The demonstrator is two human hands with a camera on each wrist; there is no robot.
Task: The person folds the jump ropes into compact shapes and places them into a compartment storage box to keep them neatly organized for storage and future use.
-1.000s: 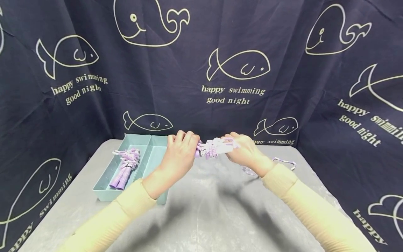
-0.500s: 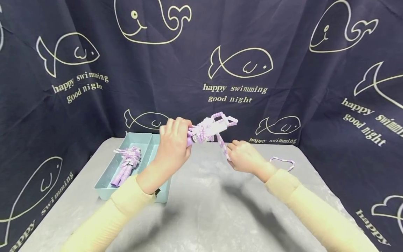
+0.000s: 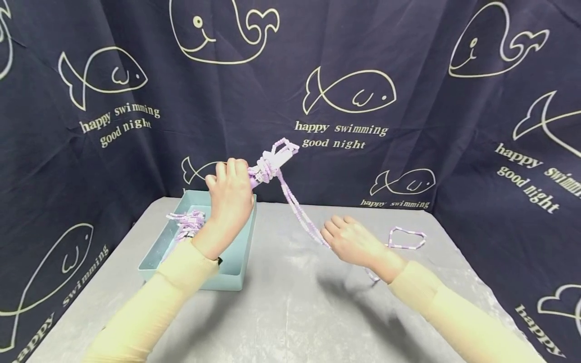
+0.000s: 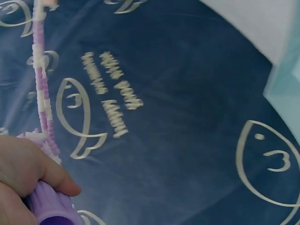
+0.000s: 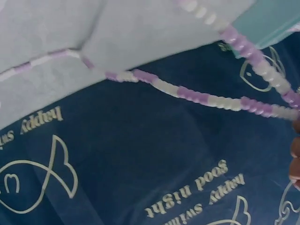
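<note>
A beaded jump rope (image 3: 267,166) in purple and white hangs in the air, its rope wound in a bundle beside the handles. My left hand (image 3: 230,196) grips its purple handles, and in the left wrist view a hollow handle end (image 4: 54,206) pokes out below the fingers. Two beaded strands (image 3: 297,209) run down from the bundle to my right hand (image 3: 350,241), whose curled fingers hold them. In the right wrist view, a beaded length (image 5: 192,96) trails away from the fingertips (image 5: 295,147) at the edge. A loose loop (image 3: 408,247) lies on the table beyond the right wrist.
A teal bin (image 3: 233,281) stands on the left of the grey table (image 3: 290,312), partly behind my left arm. Inside it lies another bundled purple jump rope (image 3: 187,222). A dark blue fabric curtain (image 3: 254,111) with fish drawings encloses the table's back and sides.
My left hand has moved left and up with the handles and bundle. The right hand has gone from the bundle down, drawing strands out of it. More loose rope shows at right.
</note>
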